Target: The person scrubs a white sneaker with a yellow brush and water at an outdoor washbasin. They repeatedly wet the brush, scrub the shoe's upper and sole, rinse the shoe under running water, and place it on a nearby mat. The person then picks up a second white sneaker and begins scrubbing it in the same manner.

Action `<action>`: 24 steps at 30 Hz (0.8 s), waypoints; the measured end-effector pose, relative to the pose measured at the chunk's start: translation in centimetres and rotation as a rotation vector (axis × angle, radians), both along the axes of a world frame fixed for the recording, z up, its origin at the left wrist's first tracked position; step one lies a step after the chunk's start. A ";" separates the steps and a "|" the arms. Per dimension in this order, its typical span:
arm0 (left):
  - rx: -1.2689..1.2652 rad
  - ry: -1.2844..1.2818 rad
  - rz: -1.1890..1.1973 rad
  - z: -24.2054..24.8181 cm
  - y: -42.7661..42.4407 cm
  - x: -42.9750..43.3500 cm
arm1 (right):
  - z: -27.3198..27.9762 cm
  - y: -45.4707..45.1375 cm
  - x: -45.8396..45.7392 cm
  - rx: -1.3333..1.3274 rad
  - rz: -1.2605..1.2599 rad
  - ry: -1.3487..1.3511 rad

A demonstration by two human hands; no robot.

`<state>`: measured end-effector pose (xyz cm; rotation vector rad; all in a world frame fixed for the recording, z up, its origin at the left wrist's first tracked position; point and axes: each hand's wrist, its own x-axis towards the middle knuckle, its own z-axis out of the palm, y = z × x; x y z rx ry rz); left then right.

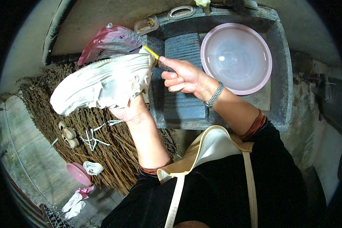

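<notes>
My left hand (131, 109) holds up a white shoe (102, 82) from below, its toe pointing left and its heel near the sink. The fingers of that hand are mostly hidden behind or inside the shoe. In my right hand (185, 77) is a thin yellow handle (151, 52), its tip at the shoe's heel; the kind of tool is not plain. Below my right hand lies the ridged washboard (182, 48) of a stone sink (283, 57). A pink basin (236, 92) of cloudy water stands in the sink, right of the washboard.
A pink plastic pouch (114, 41) and a small tray (154, 27) lie behind the shoe. A brush-like handle (182, 12) rests on the sink's back rim. Dried stalks (114, 159) at left carry white laces (92, 139) and small shoes (69, 135). A pink bowl (78, 173) is lower left.
</notes>
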<state>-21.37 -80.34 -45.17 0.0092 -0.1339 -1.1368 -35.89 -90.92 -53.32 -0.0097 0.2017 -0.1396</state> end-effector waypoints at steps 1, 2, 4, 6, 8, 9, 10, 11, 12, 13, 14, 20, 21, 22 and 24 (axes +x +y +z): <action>0.015 0.007 -0.002 0.1 0.1 0.1 | -0.5 0.1 0.2 0.027 0.044 -0.075; 0.015 -0.009 -0.006 0.2 0.1 0.1 | -1.0 0.2 0.4 0.056 0.053 -0.145; 0.035 0.017 -0.010 0.3 0.1 0.0 | -2.0 0.2 0.6 0.062 0.027 -0.152; 0.162 -0.027 0.060 0.3 0.1 -0.3 | -2.6 0.1 0.6 0.044 0.009 -0.197; 0.035 0.014 -0.030 0.1 0.1 -0.6 | -2.4 0.0 0.3 0.019 0.039 -0.149; -0.018 0.011 -0.080 -0.1 0.0 -0.6 | -2.0 0.0 0.1 0.014 0.006 -0.106; 0.093 0.013 -0.063 0.0 -0.1 -0.4 | -1.5 0.0 -0.2 0.012 0.007 -0.087; 0.054 0.031 -0.064 -0.3 -0.5 -0.2 | -0.9 0.3 -0.4 0.046 -0.006 -0.066; -0.005 0.000 -0.072 -0.7 -1.2 0.2 | -0.4 0.6 -0.7 0.078 -0.030 -0.040; -0.060 -0.031 -0.077 -1.0 -1.6 0.4 | 0.1 1.0 -1.0 0.129 -0.008 0.014; 0.087 -0.015 -0.036 -1.1 -1.8 0.6 | 0.4 1.3 -1.2 0.070 -0.018 0.008; 0.472 -0.333 0.211 -4.8 -3.5 -1.4 | -1.9 1.5 -2.9 0.101 -0.042 0.031; 0.534 -0.510 0.235 -4.9 -3.5 -1.4 | -2.3 0.9 -3.5 -0.007 -0.071 0.075; 0.586 -0.650 0.199 -4.7 -3.5 -0.8 | -2.5 0.1 -4.0 -0.140 -0.154 0.286; 0.541 -1.050 0.131 -4.0 -3.5 0.7 | -2.1 -2.5 -5.9 -0.423 -0.255 0.516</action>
